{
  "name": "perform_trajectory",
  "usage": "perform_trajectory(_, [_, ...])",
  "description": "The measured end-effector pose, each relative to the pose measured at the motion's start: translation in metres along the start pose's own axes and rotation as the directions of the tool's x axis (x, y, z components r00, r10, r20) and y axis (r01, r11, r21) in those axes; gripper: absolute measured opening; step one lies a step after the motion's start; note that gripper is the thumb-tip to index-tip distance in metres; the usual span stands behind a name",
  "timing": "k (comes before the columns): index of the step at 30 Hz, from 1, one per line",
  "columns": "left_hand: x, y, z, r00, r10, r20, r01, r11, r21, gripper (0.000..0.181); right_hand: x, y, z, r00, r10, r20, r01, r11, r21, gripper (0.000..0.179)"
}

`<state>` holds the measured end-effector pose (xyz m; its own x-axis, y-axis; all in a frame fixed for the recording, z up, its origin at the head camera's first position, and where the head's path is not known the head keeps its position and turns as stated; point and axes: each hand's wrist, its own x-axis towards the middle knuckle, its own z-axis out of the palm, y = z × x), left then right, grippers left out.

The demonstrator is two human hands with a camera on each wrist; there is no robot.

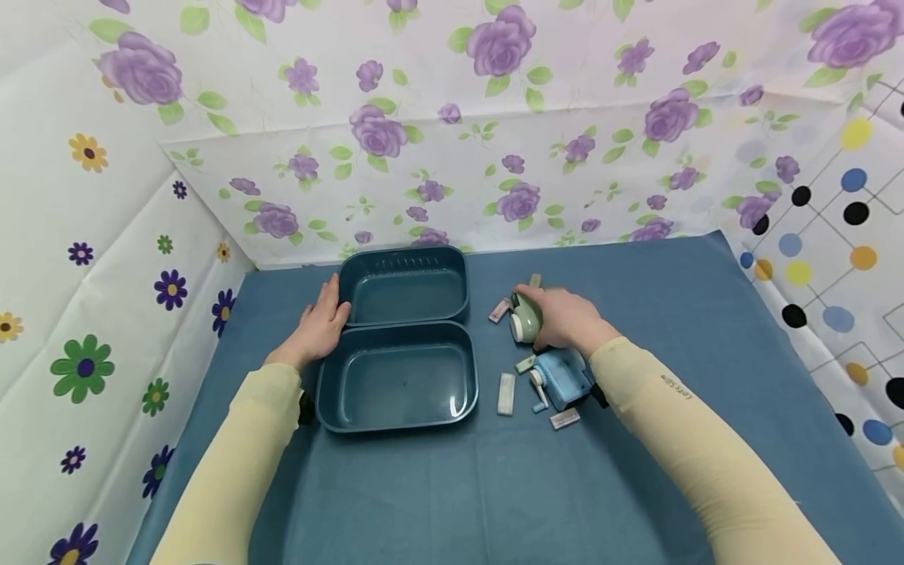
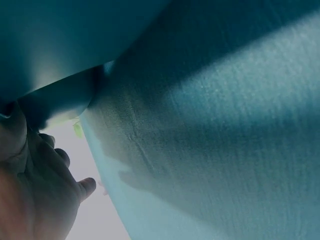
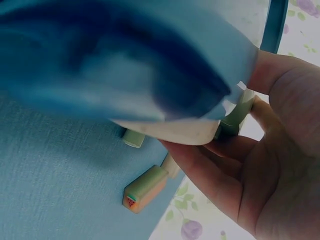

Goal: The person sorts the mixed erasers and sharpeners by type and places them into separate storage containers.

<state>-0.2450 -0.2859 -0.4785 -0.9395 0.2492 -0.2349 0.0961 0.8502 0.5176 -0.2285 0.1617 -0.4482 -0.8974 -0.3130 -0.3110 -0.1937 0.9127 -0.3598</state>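
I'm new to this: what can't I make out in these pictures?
- Head view: the right side of the green device, covered by the right hand.
- Head view: any print on the long white block, too small to read.
- Left wrist view: part of the left hand, cut off by the left and bottom edges.
- Right wrist view: the blurred blue device, cut off by the left edge.

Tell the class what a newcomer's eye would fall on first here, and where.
The two teal plastic bins stand out first, one behind the other left of centre, the left hand at the far one's left side. Right of them, the right hand grips a rounded green gadget; just nearer the camera sits a blue hand-crank pencil sharpener with eraser-like blocks around it.
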Motion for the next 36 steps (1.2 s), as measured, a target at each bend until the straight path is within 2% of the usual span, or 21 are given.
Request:
perform_trajectory(16, [-0.0009,0.0050,-0.0003,1.000,-0.002,-0.029,0.003,1.000,0.015,0.068,-0.0013,-0.0022,-0.0039,1.000,0.014,0.012,-0.014,1.000,-0.002,0.104])
perform_trajectory(25, [-0.0003,0.0028,0.0011,0.999,-0.017,-0.028,0.018,1.000,0.021,0.068,0.0013,0.0017,-0.0005,1.000,0.006,-0.016,-0.006,1.000,0.000,0.106])
perform_trajectory(36, [-0.0008,-0.0004,0.0018,0.999,-0.014,-0.034,0.015,0.999,0.041,0.068,-0.0006,-0.0021,0.0002,1.000,0.014,-0.001,-0.014,1.000,-0.005,0.104])
